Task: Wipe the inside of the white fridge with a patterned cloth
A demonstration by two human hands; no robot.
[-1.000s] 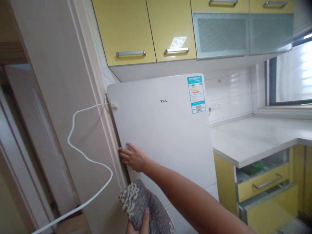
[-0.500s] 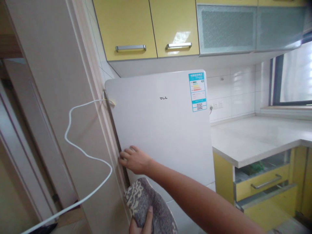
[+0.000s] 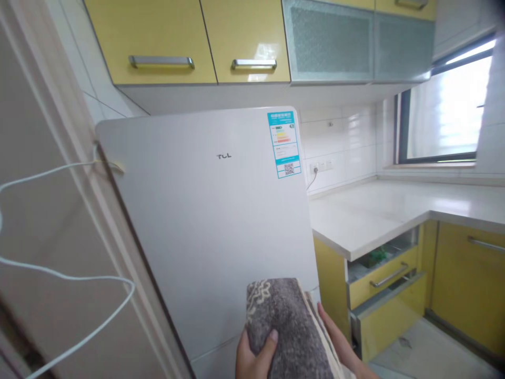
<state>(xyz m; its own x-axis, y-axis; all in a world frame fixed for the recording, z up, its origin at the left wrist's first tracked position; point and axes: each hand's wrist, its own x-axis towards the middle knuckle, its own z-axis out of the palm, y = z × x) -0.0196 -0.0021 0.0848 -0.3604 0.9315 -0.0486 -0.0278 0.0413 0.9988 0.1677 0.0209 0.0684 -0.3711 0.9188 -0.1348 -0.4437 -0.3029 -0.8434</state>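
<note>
A folded grey cloth (image 3: 292, 326) with a cream pattern is at the bottom centre, in front of a white fridge (image 3: 205, 226). My left hand (image 3: 256, 355) grips its left side, thumb across the front. Along the cloth's right side is my right hand (image 3: 335, 337), holding it with fingers partly hidden behind it. The fridge door looks closed and bears a blue-edged energy label (image 3: 284, 145).
Yellow cabinets (image 3: 158, 31) hang above the fridge. A white cable (image 3: 71, 276) loops at the left beside the door frame (image 3: 74, 173). To the right are a white countertop (image 3: 371, 210), a partly open yellow drawer (image 3: 390, 326) and a window (image 3: 445, 105).
My right hand has left the fridge's left edge and come to the cloth. My left hand and the cloth have moved right. The view has turned right.
</note>
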